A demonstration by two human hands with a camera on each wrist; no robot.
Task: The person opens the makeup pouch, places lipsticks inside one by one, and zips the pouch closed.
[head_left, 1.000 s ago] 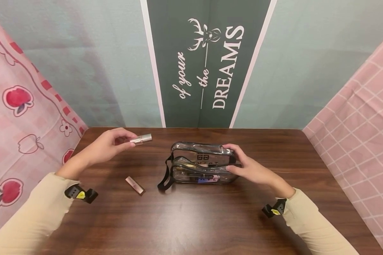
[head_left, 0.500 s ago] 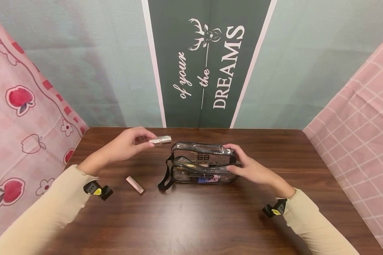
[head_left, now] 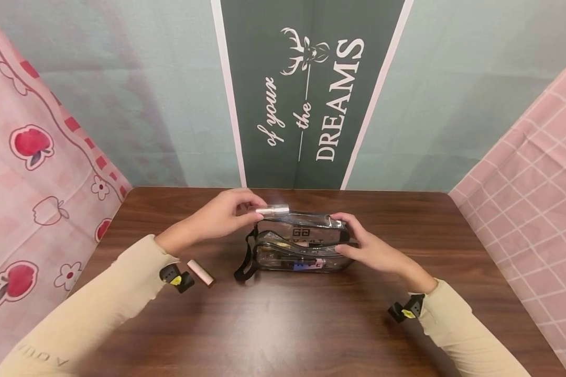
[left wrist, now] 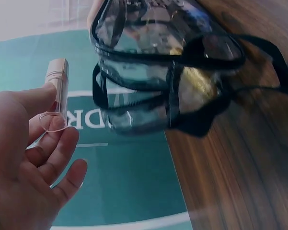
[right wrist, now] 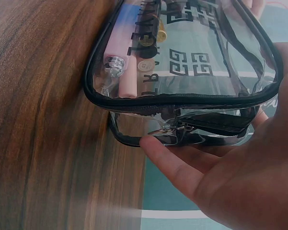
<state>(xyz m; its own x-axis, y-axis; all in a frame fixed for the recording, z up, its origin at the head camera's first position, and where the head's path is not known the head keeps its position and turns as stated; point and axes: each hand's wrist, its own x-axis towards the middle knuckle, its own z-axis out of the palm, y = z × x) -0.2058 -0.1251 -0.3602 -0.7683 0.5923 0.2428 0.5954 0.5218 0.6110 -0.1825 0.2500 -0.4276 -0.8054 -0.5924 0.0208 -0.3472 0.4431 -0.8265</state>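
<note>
My left hand [head_left: 221, 215] pinches a lipstick tube [head_left: 274, 211] by its end, above the back left of a clear zip bag [head_left: 296, 248]. In the left wrist view the tube [left wrist: 61, 81] has a shiny pinkish cap and a see-through base, apart from the bag [left wrist: 134, 72]. My right hand [head_left: 369, 250] grips the bag's right end, thumb in front and fingers behind. The bag's top is unzipped, and the zip pull [right wrist: 182, 126] shows in the right wrist view. Inside are several cosmetics, among them a pink-and-blue bottle [right wrist: 122, 40]. Whether the tube touches the rim cannot be told.
A second pinkish tube [head_left: 200, 273] lies on the brown wooden table [head_left: 283, 324], left of the bag. The bag's black strap [head_left: 246, 264] hangs from its left end. Fabric hangings [head_left: 160, 104] stand behind the table and on both sides.
My left hand has moved right with the lipstick tube, from beyond the bag's left side to above its back left edge. My right hand and the bag have stayed put.
</note>
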